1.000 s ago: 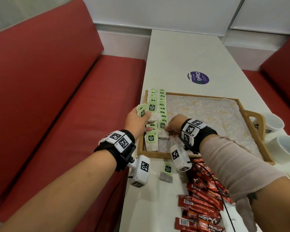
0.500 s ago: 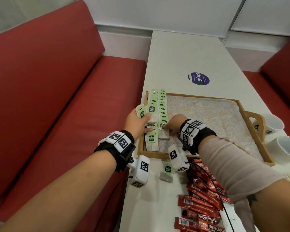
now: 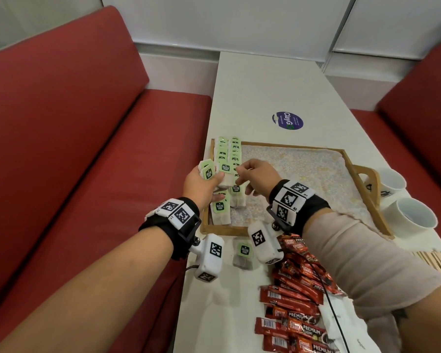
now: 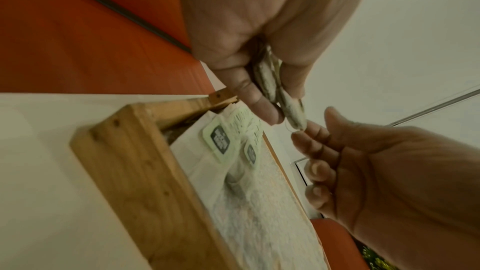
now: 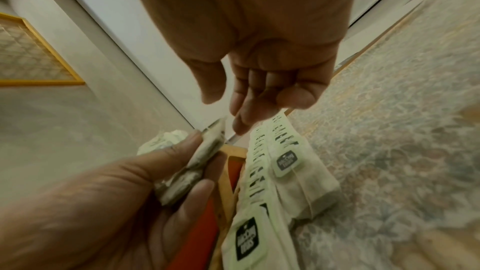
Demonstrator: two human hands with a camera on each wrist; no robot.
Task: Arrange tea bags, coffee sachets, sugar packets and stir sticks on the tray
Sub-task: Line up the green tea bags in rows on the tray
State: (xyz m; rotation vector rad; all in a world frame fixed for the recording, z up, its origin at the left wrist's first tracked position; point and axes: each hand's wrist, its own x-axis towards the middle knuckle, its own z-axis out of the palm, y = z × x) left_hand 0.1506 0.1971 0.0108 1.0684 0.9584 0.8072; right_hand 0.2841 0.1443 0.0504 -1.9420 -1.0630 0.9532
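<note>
left hand point(image 3: 201, 184) grips "mccoy teas" bags point(image 3: 207, 171)

"ClayGo" on the round sticker point(image 3: 287, 120); "PREMIUM" on the red sachets point(image 3: 294, 317).

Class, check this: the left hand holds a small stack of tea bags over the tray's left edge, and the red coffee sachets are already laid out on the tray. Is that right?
Not quite. The coffee sachets lie on the table in front of the tray, not on it; the head view shows this. The left hand does hold tea bags over the tray's left edge.
</note>
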